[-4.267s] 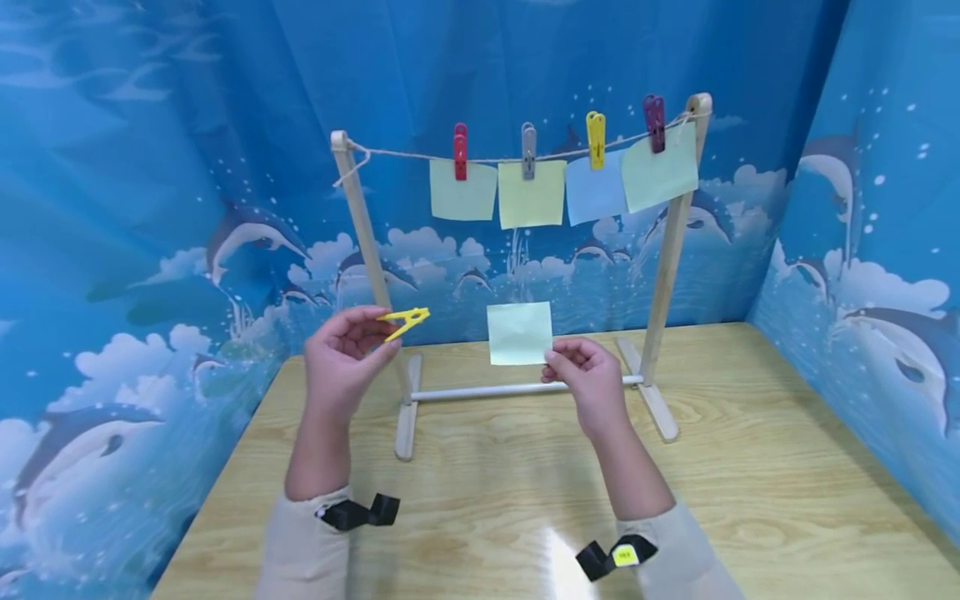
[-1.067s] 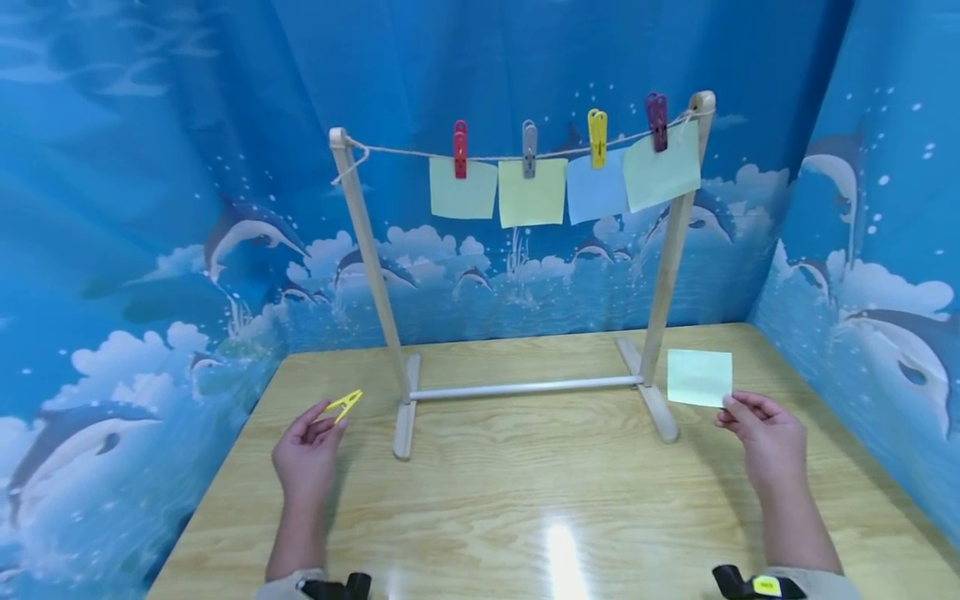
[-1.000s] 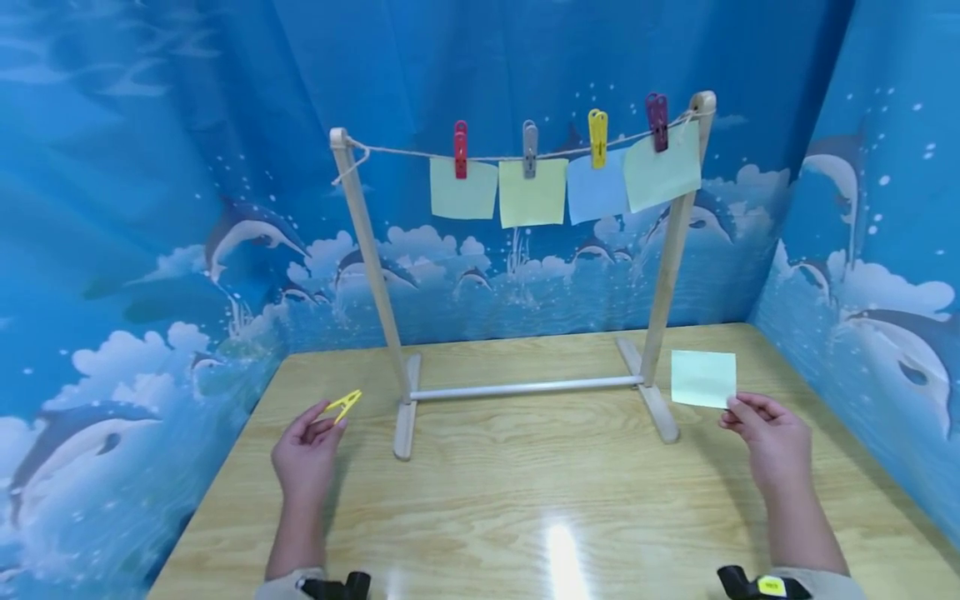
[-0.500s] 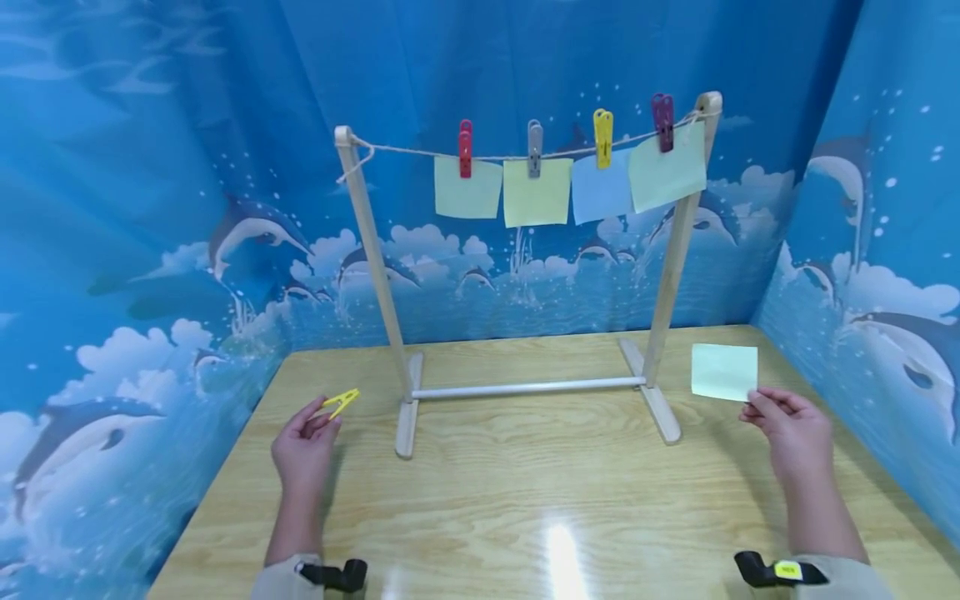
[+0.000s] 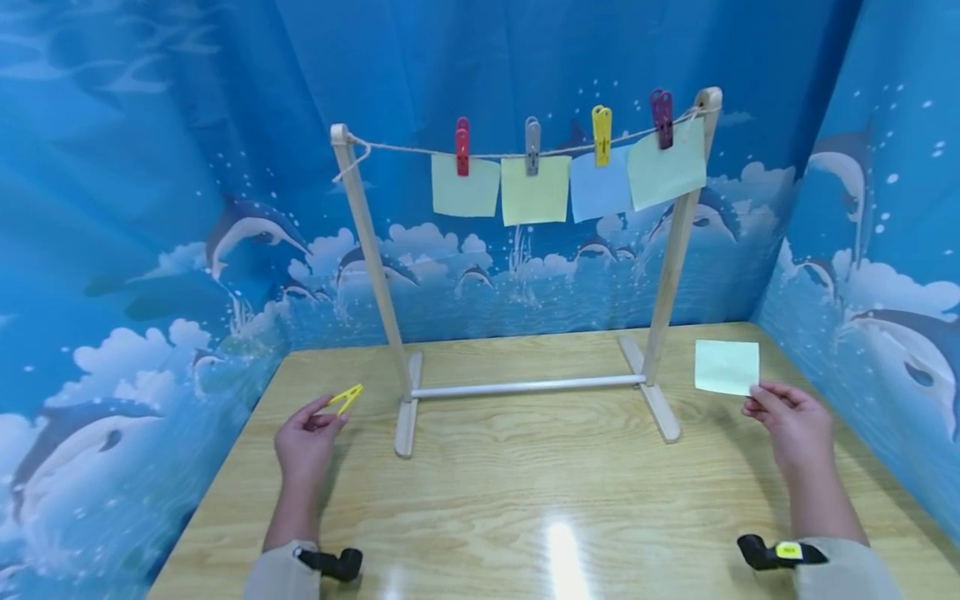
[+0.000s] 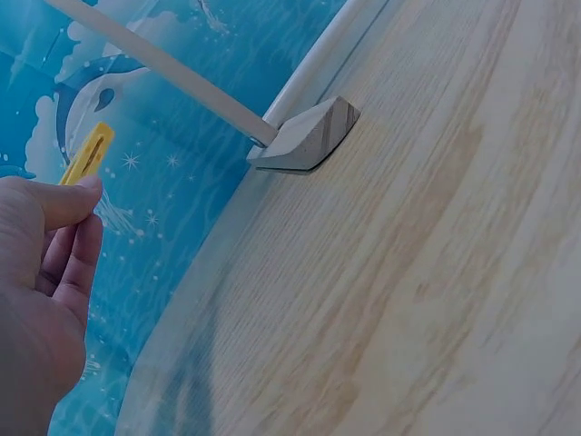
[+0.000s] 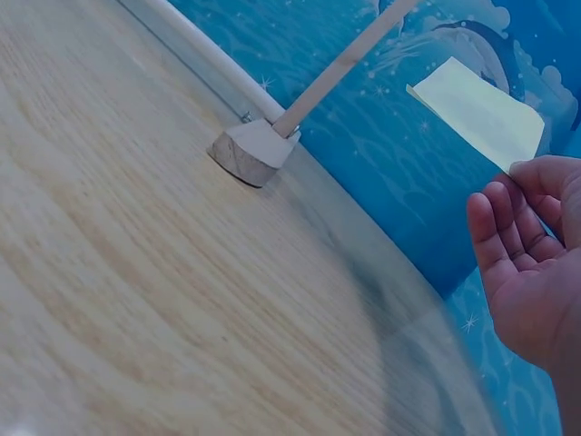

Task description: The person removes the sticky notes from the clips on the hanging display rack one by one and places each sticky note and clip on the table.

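My left hand (image 5: 306, 442) pinches a yellow clothespin (image 5: 347, 397) between thumb and fingers, left of the wooden stand. In the left wrist view the same clothespin (image 6: 88, 154) points upward from the fingertips. Out to the right of the stand, my right hand (image 5: 797, 429) holds a pale green sticky note (image 5: 726, 367) by its lower right corner. The right wrist view has that note (image 7: 481, 111) tilted above the thumb, the other fingers loosely bent below it. Both hands are raised above the table.
A wooden stand (image 5: 367, 250) carries a string (image 5: 408, 151) with notes under red (image 5: 462, 147), grey (image 5: 532, 147), yellow (image 5: 602, 137) and purple (image 5: 662, 119) clothespins. A white bar (image 5: 525, 387) joins its feet on the wood-grain table (image 5: 480, 483). A blue dolphin curtain (image 5: 187, 167) surrounds it.
Both hands have drawn apart and lower from in front of the stand, the left with the clothespin, the right with the note. Over the last second the right hand has shifted slightly right.
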Demonstrator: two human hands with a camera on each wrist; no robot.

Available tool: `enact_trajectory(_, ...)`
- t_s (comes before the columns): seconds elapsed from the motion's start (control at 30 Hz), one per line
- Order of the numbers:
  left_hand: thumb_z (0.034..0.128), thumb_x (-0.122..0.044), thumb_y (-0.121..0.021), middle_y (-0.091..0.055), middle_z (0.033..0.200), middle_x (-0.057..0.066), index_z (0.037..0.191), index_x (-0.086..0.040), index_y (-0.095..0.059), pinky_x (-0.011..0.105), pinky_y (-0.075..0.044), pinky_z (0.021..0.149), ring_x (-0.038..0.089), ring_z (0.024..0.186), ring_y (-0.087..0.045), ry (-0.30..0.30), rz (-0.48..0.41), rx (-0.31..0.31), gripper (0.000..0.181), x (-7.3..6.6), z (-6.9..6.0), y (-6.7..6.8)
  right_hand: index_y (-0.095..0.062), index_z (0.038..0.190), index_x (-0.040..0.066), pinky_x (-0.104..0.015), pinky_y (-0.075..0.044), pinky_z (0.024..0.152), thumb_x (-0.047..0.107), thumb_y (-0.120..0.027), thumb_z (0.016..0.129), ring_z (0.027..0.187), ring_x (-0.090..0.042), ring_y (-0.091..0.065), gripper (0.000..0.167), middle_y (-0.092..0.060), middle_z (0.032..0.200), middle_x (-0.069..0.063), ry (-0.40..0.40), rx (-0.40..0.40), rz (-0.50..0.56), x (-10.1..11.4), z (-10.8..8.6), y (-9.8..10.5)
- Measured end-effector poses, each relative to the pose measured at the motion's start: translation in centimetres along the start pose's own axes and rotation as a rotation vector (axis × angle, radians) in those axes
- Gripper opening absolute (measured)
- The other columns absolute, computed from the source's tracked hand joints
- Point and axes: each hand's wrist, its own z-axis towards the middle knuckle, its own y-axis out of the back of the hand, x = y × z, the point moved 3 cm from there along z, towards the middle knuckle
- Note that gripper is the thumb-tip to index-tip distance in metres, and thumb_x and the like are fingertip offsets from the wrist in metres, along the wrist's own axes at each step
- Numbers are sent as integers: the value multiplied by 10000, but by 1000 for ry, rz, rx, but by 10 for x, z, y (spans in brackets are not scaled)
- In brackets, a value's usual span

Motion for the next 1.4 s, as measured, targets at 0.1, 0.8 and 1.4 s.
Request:
enact_trajectory(0.1, 801, 5, -776, -681, 814, 7, 1200, -51, -679, 139, -540, 648, 5, 707, -618, 9, 8, 16, 414, 1, 4, -2, -710, 907, 44, -258, -591, 642, -6, -693, 881, 708, -129, -680, 59, -680, 836, -31, -2, 6, -28, -2, 4, 2)
enact_trajectory(0.8, 778, 22, -780, -694, 968, 166, 1183, -38, -683, 137, -531, 621, -12, 698, -603, 24, 116, 101, 421, 21, 29, -14, -689, 918, 151, -235, -583, 700, 84, -684, 910, 749, -90, -685, 67, -684, 811, 29, -109, -5, -246, -17, 28, 11)
enact_trajectory(1.4, 807, -3, -764, -661, 1122, 207, 1219, -23, -658, 122, -517, 650, 45, 777, -626, 99, 128, 126, 426, 37, 38, -24, -688, 853, 185, -239, -586, 652, -14, -610, 935, 688, -106, -690, 229, -694, 775, 40, -100, 71, -300, -32, 43, 10)
